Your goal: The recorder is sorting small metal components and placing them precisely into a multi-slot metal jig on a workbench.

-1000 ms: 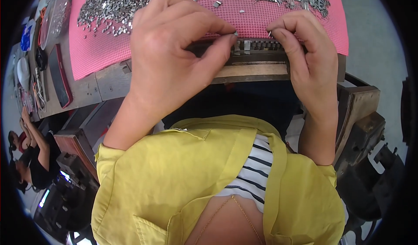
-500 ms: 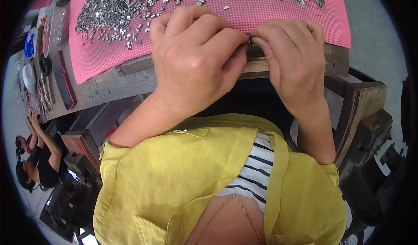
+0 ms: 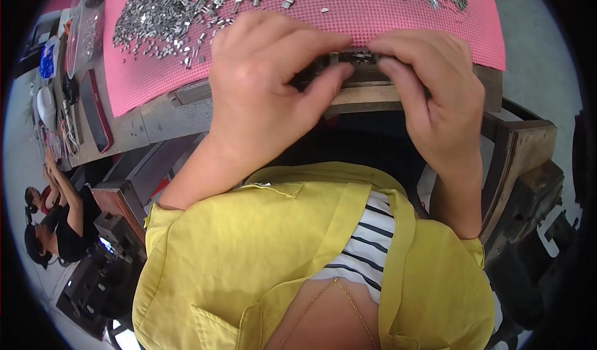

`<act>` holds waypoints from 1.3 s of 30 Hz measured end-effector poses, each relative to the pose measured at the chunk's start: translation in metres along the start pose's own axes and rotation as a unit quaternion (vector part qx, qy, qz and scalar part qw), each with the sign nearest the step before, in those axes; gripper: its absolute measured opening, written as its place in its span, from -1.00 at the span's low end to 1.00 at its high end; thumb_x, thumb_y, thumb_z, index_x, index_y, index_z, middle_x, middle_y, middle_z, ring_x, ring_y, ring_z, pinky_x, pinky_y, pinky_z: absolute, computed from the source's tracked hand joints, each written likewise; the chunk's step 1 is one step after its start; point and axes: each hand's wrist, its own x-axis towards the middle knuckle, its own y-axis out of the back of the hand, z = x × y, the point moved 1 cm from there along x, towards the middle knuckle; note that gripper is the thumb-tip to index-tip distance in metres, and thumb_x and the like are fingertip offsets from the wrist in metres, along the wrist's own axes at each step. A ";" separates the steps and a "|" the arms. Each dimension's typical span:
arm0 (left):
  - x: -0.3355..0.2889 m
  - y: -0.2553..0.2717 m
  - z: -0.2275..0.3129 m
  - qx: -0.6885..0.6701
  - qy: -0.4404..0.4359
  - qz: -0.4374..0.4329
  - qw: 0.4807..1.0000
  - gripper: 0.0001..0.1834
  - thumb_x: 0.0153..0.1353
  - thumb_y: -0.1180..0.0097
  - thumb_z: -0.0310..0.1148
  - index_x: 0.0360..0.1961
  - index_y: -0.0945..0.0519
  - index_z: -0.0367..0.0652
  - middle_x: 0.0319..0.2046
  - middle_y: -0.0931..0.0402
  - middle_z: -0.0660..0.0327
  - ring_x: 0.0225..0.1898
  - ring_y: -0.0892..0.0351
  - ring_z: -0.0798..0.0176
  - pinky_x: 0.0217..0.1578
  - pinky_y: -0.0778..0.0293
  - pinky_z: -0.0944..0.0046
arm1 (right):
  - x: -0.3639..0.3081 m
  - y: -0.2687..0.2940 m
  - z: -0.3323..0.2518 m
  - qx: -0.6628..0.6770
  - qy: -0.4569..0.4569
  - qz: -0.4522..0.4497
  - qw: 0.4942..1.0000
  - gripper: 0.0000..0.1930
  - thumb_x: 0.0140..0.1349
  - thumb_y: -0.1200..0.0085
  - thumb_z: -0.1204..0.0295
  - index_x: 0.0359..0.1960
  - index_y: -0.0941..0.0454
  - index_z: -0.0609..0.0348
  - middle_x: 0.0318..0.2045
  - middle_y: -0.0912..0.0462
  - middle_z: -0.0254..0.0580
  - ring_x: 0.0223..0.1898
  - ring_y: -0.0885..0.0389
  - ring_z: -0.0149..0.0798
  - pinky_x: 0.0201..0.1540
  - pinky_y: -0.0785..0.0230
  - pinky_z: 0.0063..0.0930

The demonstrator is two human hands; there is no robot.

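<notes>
My left hand [image 3: 252, 67] is above the near edge of the pink mesh mat [image 3: 273, 23], its thumb and index finger parted. Facing it, my right hand [image 3: 438, 86] also has thumb and index finger apart, with no held piece visible. Between and behind the fingertips, at the table edge, lies a row of small dark metal pieces [image 3: 360, 58]; their exact kind is too small to tell. Many small silver metal pieces [image 3: 165, 17], some block-like and some thin, are spread over the far part of the mat.
The wooden table [image 3: 177, 117] ends just before my body. On its left lie a red-edged phone [image 3: 94, 110], a white computer mouse [image 3: 45, 104], cables and a blue packet [image 3: 48, 59]. Two other people sit at the far left. Dark machinery [image 3: 528, 244] stands at the right.
My fingertips, pressed close together before, have parted. Thumbs and index fingers have spread, and the small metal pieces between them have come into sight.
</notes>
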 end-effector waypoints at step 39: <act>0.031 0.017 -0.052 0.115 -0.033 -0.001 0.993 -0.83 0.03 -0.48 -0.38 -0.31 -0.78 -0.07 -0.37 -0.62 0.26 -0.21 -0.56 0.09 -0.13 -0.48 0.12 | 0.089 -0.095 0.059 0.031 0.353 0.355 0.865 -0.85 0.01 -0.32 0.50 -0.52 -0.54 0.07 -0.43 -0.50 -0.25 -0.25 -0.49 -0.14 -0.07 -0.23 -0.22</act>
